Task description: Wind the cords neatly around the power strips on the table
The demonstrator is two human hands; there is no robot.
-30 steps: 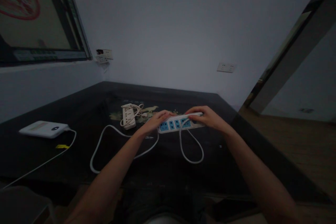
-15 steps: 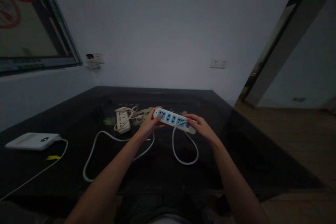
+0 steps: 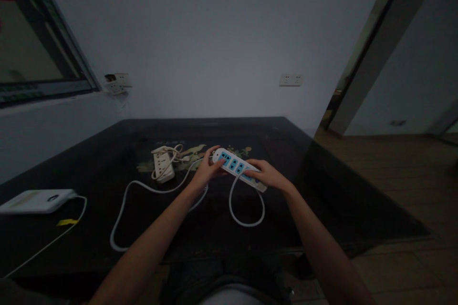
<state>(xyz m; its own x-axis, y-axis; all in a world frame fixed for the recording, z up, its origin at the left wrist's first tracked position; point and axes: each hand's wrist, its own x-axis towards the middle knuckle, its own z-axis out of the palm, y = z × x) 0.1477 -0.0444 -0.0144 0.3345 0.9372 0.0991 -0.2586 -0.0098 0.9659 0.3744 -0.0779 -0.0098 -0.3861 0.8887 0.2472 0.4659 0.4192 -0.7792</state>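
Power strip point(image 3: 233, 165) tilted further, partly behind fingers point(image 3: 256, 164)

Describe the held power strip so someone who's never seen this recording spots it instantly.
Start with the black table against the pale wall. Near the picture's centre, the left hand and right hand hold a white power strip. Blue socket panels set it apart from the cream power strip lying to its left.

Dim room: pale wall point(image 3: 200, 33), window point(image 3: 32, 43) left, black table point(image 3: 322, 214), brown floor point(image 3: 393, 167).
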